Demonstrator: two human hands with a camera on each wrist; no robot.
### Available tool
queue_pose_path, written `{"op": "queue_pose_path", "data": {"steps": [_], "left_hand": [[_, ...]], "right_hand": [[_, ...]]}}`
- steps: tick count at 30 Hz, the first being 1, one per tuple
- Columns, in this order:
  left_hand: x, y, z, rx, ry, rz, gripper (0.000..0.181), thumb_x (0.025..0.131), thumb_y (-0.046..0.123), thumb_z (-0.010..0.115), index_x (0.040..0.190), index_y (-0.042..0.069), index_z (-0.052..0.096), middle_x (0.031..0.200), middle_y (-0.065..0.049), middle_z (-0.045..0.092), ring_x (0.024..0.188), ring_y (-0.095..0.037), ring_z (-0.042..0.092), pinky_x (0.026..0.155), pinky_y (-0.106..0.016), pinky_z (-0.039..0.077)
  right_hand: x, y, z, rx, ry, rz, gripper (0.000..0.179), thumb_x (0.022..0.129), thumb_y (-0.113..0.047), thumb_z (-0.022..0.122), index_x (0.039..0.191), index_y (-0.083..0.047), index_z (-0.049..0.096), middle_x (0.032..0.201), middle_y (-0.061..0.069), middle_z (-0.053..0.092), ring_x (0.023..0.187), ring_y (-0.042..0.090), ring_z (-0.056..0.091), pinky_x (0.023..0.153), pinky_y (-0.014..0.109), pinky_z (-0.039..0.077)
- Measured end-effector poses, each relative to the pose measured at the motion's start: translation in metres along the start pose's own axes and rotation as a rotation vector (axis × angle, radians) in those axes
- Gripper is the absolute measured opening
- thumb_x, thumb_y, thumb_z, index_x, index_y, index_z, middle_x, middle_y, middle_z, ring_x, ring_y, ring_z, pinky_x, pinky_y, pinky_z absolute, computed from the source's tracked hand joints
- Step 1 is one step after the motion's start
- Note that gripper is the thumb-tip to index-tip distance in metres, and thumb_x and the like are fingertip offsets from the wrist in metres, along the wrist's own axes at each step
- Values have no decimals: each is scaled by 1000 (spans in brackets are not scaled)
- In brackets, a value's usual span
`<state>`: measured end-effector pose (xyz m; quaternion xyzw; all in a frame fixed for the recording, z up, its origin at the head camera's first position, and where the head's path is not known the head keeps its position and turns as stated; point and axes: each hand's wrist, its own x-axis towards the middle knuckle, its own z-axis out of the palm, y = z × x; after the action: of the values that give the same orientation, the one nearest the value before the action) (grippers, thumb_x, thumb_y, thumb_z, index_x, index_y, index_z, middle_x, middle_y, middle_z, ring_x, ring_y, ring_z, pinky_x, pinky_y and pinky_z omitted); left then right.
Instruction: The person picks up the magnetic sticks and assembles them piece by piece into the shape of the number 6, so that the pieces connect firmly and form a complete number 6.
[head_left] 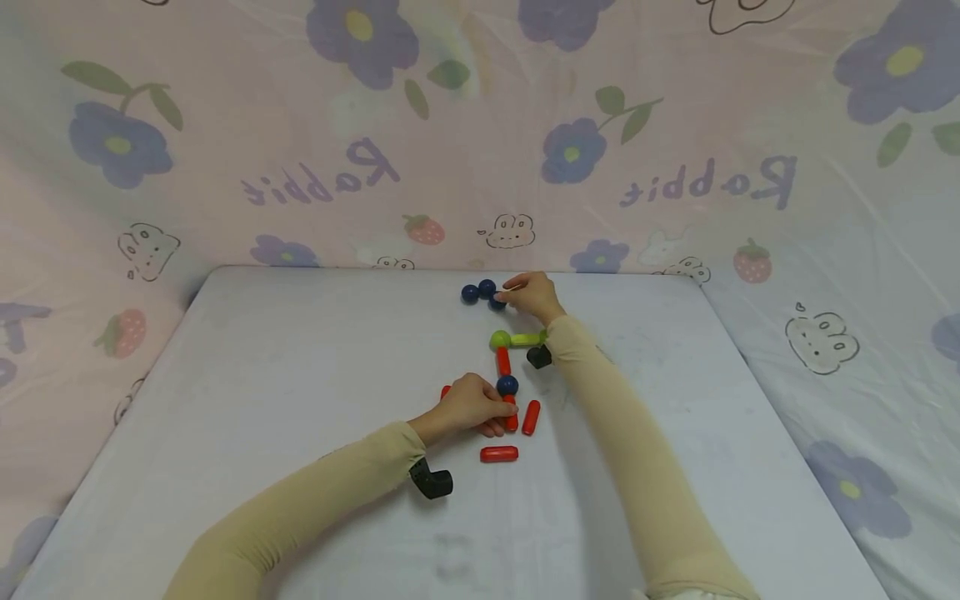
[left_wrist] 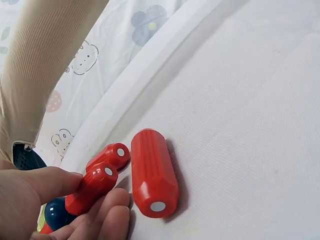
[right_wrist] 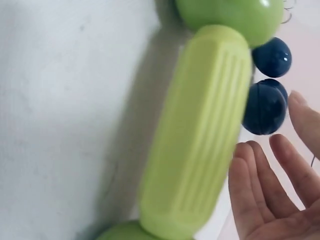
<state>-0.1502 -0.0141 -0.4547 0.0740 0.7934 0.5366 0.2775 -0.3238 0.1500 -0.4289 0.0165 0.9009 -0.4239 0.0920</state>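
Observation:
My left hand [head_left: 467, 404] pinches a red magnetic rod [left_wrist: 92, 192] between thumb and fingers. One end of that rod meets a blue ball [head_left: 507, 385], from which a second red rod [head_left: 503, 362] leads to a green ball [head_left: 500, 339]. A light-green rod [head_left: 525, 340] extends sideways from the green ball toward another green ball, mostly hidden by the right wrist in the head view. At the far edge, my right hand [head_left: 532, 296] reaches to a blue ball [right_wrist: 265, 107], thumb and fingers spread around its near side; contact is unclear.
Two more blue balls [head_left: 469, 293] [head_left: 487, 287] sit by the right hand. Loose red rods [head_left: 531, 417] [head_left: 499, 454] lie near the left hand, and another [head_left: 446, 392] is partly hidden behind it. A patterned cloth [head_left: 450, 167] hangs behind the white table [head_left: 315, 350].

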Motion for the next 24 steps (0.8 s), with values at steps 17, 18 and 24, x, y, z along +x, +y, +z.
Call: {"op": "queue_pose_path", "data": {"steps": [17,18,24], "left_hand": [[1,-1,0,1,-4,1,20,87,21,76,84,1,74,70,-11,74,59,-13,72,58,-23,58],[1,-1,0,2,-4,0,20,87,22,76,84,2,74,70,-10,74,59,-13,71,58,-23,58],[2,-1,0,6,-1,-6,20,87,22,76,85,2,74,70,-10,74,60,-14,72,57,-22,58]], "right_hand": [[-8,0,-1,-78,-7,-91,37,86,-27,76,118,-9,71,118,12,72,105,27,67,93,39,54],[-10,-1,-3,-73,-7,-104,37,86,-27,76,118,-10,70,119,12,71,107,27,66,96,40,52],[-32,2,-17,-30,-19,-194,39,86,-30,77,119,-11,70,120,10,72,113,27,67,102,45,51]]}}
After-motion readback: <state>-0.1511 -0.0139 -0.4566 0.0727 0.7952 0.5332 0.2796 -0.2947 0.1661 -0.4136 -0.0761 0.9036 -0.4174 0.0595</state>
